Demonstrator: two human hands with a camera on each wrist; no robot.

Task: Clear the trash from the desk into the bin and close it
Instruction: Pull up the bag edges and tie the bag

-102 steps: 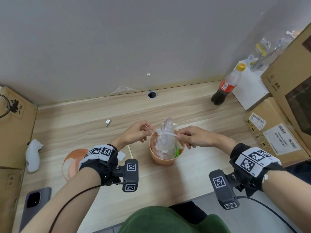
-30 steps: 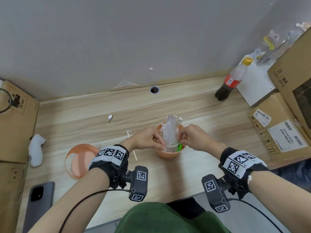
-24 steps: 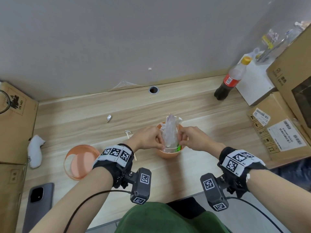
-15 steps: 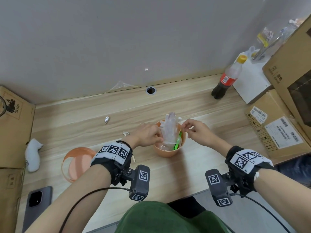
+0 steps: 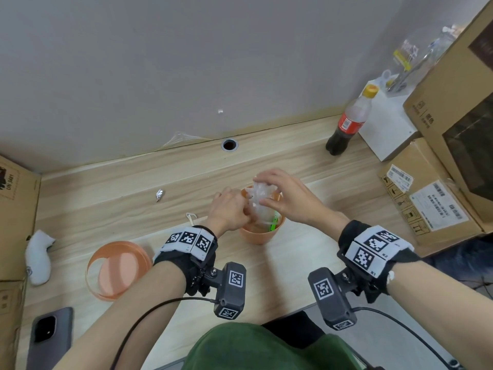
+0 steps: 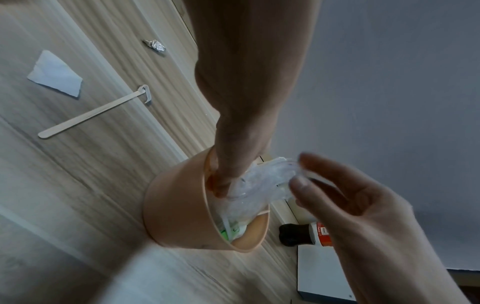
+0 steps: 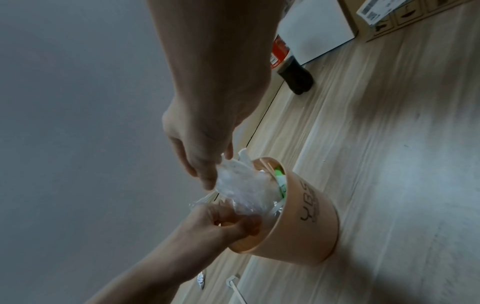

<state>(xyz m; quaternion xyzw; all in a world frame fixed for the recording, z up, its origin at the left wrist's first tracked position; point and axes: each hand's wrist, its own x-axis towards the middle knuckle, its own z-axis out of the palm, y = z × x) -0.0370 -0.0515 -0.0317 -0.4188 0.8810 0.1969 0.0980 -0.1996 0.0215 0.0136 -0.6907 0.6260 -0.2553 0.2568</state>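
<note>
Against a plain grey wall, the wood-grain counter [image 5: 293, 263] carries our small orange bin [image 5: 262, 233], a lidless tub standing upright near the front edge. A crumpled clear plastic bag [image 5: 260, 206] sticks up out of its mouth, above a green wrapper [image 5: 273, 226]. Our left hand [image 5: 229, 210] has its fingers curled down inside the rim, pinching the bag's lower part; our right hand [image 5: 286, 198] arches over the top with fingers spread loosely, touching the crinkled plastic.

We judge the bag springy: if pressed down unevenly it could pop back up and keep the lid from seating, or the light bin could tip towards us.

Trash remains out: a foil scrap [image 5: 159, 194], a wooden stick [image 6: 91, 114], a plastic clip [image 6: 146, 93] and a paper scrap [image 6: 55, 74], all left of the bin. The orange lid [image 5: 118, 271] lies well apart, front left. A cola bottle [image 5: 346, 124], cardboard boxes [image 5: 432, 190] and a phone [image 5: 49, 335] stand clear of the work.
</note>
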